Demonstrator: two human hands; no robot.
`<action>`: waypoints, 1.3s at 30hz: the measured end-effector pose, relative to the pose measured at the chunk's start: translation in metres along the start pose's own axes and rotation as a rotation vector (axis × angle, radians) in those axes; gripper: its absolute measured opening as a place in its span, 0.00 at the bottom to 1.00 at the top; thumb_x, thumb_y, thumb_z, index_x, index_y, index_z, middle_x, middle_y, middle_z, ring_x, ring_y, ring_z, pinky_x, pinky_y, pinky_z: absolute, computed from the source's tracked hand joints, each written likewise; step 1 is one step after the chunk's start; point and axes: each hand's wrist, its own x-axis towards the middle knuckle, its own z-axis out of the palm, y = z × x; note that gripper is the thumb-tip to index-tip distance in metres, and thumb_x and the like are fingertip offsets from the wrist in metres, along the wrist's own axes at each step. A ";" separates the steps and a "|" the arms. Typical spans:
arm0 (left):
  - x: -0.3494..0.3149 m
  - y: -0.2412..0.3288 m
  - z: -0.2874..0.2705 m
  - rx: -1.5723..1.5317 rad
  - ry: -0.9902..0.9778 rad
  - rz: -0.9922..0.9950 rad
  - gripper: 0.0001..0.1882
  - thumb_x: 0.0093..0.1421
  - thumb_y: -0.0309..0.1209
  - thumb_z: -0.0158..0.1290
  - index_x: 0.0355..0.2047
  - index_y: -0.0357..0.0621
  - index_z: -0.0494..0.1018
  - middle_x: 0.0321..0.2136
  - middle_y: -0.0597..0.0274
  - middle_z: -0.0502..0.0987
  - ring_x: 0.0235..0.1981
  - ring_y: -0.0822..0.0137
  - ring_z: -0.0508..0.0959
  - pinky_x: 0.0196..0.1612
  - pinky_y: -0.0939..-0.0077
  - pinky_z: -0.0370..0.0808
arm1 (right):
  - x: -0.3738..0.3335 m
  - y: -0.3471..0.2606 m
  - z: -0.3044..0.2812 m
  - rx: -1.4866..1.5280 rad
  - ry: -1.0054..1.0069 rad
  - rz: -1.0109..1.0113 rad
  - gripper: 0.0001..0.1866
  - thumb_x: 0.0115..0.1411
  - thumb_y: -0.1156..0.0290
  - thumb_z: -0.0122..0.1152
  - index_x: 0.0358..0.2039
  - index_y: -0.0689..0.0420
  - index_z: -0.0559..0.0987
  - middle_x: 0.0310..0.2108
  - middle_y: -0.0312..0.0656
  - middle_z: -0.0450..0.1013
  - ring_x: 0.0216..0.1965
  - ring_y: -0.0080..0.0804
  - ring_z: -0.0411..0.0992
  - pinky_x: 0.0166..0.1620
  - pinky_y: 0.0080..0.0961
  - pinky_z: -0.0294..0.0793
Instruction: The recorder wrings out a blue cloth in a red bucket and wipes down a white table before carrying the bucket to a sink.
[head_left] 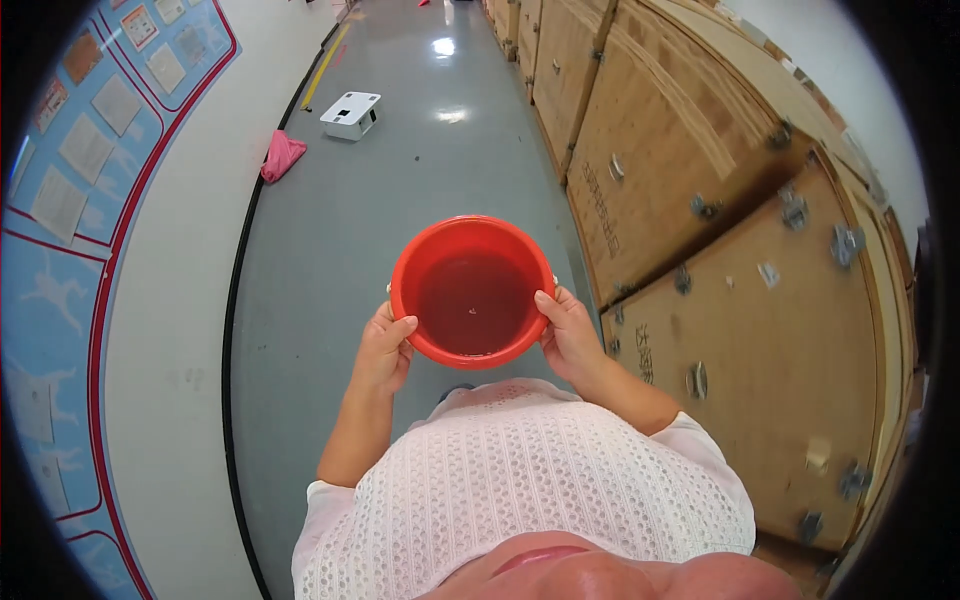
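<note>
Held out in front of me is a red plastic bucket (pixel 420 345), seen from above, with dark, reddish-looking water (pixel 475 300) inside. My left hand (pixel 383 345) grips its left side, the thumb over the rim and the fingers hidden behind the wall. On the opposite side my right hand (pixel 570 330) holds the rim the same way, thumb on top. Small pale handle mounts show at both sides of the rim. The bucket looks about level, above the grey floor.
A row of large wooden crates (pixel 690 150) with metal latches lines the right side. Along the left runs a white wall (pixel 165 330) with blue-and-red notice panels (pixel 60 300). Ahead on the grey floor (pixel 420 180) are a white box-shaped device (pixel 350 122) and a pink cloth or bag (pixel 283 156).
</note>
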 end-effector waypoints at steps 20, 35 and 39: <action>0.520 0.078 0.007 0.028 -0.128 -0.066 0.12 0.52 0.23 0.48 0.39 0.39 0.66 0.35 0.60 0.74 0.35 0.72 0.75 0.40 0.77 0.72 | 0.485 -0.125 -0.011 0.059 0.106 -0.093 0.03 0.58 0.71 0.50 0.30 0.54 0.68 0.28 0.36 0.72 0.26 0.18 0.70 0.31 0.17 0.72; 0.878 0.143 0.012 -0.002 -0.058 0.012 0.10 0.52 0.25 0.50 0.36 0.41 0.66 0.32 0.63 0.75 0.31 0.74 0.75 0.37 0.80 0.72 | 0.859 -0.232 -0.001 0.013 -0.014 -0.022 0.03 0.58 0.72 0.49 0.31 0.55 0.67 0.29 0.37 0.72 0.27 0.19 0.71 0.33 0.17 0.73; 0.979 0.169 0.013 0.024 -0.093 -0.005 0.11 0.53 0.24 0.49 0.37 0.40 0.66 0.33 0.60 0.75 0.32 0.72 0.76 0.39 0.79 0.72 | 0.958 -0.254 0.005 0.012 0.004 -0.050 0.03 0.59 0.72 0.48 0.33 0.56 0.68 0.30 0.37 0.72 0.29 0.21 0.72 0.35 0.19 0.73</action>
